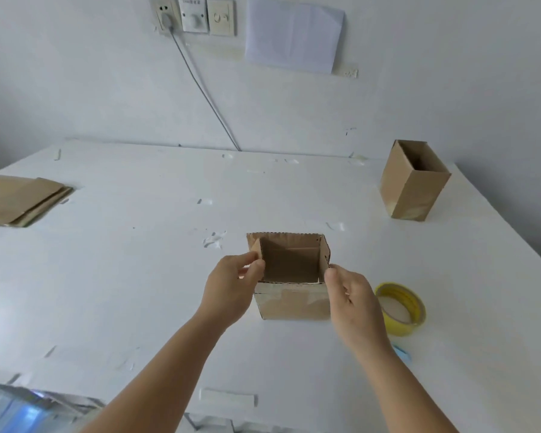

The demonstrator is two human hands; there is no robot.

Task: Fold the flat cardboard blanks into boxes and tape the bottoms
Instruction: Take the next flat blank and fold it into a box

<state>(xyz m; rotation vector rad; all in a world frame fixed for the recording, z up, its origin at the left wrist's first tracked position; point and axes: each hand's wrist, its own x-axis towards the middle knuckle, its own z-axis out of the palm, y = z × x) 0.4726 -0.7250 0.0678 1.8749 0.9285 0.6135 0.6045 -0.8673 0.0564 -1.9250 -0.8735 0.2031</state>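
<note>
The small brown cardboard box [291, 276] stands in the middle of the white table [138, 276], open side up, with clear tape showing low on its near wall. It looks folded and taped already — this step seems almost done.

The left hand [231, 285] pinches the box's left wall near the top edge. The right hand [347, 295] touches the right corner; I cannot tell if its fingers grip.

The box looks about as wide as it is tall, so it has no clear long side.

Next — likely move it away, maybe beside the tall brown cardboard box [413, 182] at the far right, then take a blank from the stack of flat brown cardboard blanks [19, 200] far left. The yellow roll of tape [400, 307] lies just right of the right hand.
</note>
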